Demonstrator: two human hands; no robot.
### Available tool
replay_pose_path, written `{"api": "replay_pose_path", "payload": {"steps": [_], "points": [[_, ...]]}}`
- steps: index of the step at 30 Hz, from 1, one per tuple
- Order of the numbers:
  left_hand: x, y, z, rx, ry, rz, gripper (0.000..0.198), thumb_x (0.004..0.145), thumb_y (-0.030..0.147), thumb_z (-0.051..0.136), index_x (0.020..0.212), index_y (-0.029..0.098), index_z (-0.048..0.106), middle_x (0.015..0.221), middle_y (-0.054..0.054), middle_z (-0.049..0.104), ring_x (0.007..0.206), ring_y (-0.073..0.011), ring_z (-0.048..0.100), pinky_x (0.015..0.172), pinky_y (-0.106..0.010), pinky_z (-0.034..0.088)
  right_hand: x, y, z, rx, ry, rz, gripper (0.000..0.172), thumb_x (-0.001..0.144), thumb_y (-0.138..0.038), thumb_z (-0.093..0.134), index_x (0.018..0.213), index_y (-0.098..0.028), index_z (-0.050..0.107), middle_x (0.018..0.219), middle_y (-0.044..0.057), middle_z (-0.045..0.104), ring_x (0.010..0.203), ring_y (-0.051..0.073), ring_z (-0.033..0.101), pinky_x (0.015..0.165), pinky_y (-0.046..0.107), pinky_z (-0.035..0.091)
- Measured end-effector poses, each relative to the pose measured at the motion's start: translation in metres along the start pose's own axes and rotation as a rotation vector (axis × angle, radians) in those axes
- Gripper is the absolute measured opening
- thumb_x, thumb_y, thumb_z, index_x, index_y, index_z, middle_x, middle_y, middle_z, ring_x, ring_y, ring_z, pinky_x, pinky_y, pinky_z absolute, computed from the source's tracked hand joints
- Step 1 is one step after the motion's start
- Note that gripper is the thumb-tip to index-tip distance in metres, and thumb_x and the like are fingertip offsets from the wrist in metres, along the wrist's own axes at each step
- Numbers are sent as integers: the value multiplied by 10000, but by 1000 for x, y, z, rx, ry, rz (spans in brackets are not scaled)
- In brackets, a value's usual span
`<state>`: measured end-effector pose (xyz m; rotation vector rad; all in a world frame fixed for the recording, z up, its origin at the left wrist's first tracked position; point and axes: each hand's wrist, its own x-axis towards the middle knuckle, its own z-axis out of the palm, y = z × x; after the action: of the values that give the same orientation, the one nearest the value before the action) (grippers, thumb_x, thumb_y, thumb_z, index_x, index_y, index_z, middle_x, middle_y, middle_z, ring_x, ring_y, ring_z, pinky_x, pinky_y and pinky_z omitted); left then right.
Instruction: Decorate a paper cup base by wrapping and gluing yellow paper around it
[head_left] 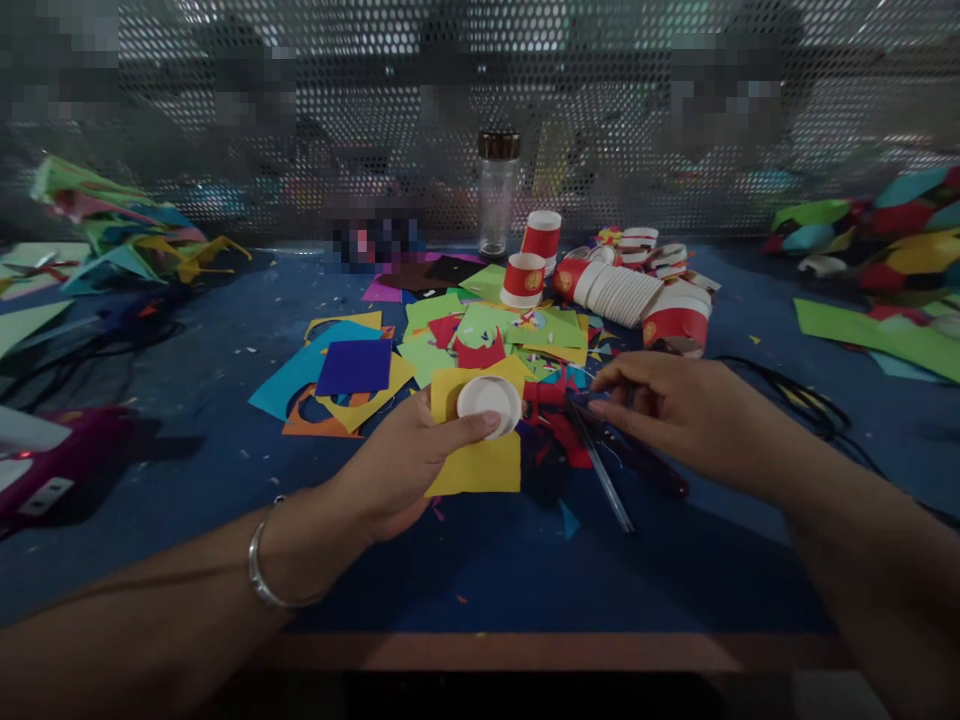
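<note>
My left hand (405, 460) pinches a sheet of yellow paper (480, 472) with a white round paper cup piece (484, 400) against it. The thumb lies over the edge of the white piece, and the other fingers are behind the paper. To the right, my right hand (660, 400) hovers with thumb and forefinger slightly apart; nothing shows between them. Just below its fingertips are a clear stick (606, 480), a dark red-handled tool (664, 470) and red scraps (574, 440). What kind of tool it is, I cannot make out.
Coloured paper pieces (352, 367) are heaped mid-table. Behind stand red-and-white paper cups (523, 280), a lying cup stack (611, 290) and a glass bottle (495, 205). A purple power strip (67, 455) is at left, black cable (810, 395) at right. Perforated metal (600, 100) rises behind.
</note>
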<state>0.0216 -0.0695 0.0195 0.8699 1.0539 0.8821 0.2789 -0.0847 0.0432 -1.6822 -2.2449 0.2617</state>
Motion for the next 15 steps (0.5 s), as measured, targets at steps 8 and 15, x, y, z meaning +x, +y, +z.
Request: {"api": "replay_pose_path", "payload": {"steps": [8,15], "points": [[-3,3,-2,-25,-135,-19,239,668,292,955,782,159,793,871,-42,794,814,-172,706,713,-252,553,-39,10,9,-145,-92,15,190,970,-356,533,866,-238,642,820,48,673,717,232,662,632,350,470],[-4,5,-2,-33,-171,-48,273,665,295,966,841,171,799,910,-37,805,860,-180,728,754,-255,575,-42,10,12,-143,-53,-5,164,970,-312,537,875,-236,647,873,52,673,744,227,668,656,363,503]]}}
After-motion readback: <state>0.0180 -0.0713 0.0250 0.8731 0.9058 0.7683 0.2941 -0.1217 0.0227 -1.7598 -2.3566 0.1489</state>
